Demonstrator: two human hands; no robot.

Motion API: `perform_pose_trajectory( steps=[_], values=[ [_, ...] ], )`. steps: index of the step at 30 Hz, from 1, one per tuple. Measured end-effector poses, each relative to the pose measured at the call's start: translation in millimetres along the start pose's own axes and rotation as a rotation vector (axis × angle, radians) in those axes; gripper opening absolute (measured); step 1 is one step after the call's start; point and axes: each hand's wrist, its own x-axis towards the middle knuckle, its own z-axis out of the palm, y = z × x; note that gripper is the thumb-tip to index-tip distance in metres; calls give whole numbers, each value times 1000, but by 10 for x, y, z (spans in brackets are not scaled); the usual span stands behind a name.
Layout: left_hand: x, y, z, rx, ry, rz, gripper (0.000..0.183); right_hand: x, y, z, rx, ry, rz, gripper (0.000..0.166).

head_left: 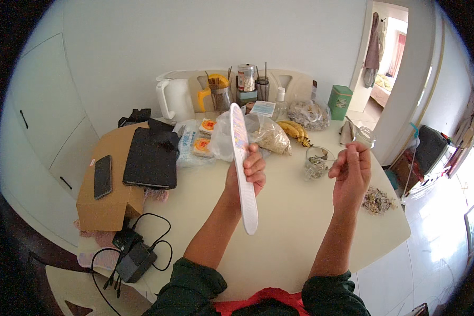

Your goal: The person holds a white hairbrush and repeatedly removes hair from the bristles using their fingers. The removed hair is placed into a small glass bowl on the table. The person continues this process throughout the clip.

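Observation:
My left hand (247,173) grips a long, flat white object (247,197) with a ribbed edge and a multicoloured patterned face. It stands upright, seen nearly edge-on, above the table; its exact kind cannot be told. My right hand (349,173) is raised at the right, with thumb and fingertips pinched together. Whether something small or thin is between them cannot be made out. Just left of that hand is a glass mug (318,168) with dried pieces in it. An open glass jar (365,136) stands behind the fingertips, and a pile of dried pieces (377,200) lies right of the wrist.
Along the back of the cream table (288,245) are a white kettle (177,98), plastic bags (274,138), bananas (296,130) and a green tin (339,102). At left lie a cardboard box (102,213), a phone (103,177), a black case (150,162) and cabled adapters (136,262).

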Motion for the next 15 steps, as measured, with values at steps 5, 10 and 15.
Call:
perform_pose_trajectory(
  steps=[5, 10, 15],
  values=[
    [18, -90, 5, -20, -131, -166, 29, -228, 105, 338, -303, -253, -69, 10],
    [22, -153, 20, -48, -146, -252, 34, -326, 152, 515, -620, -369, -297, 13],
    [-13, -245, -218, -71, -87, -294, 31, -383, 260, 529, -663, -396, -308, 15]
  ],
)
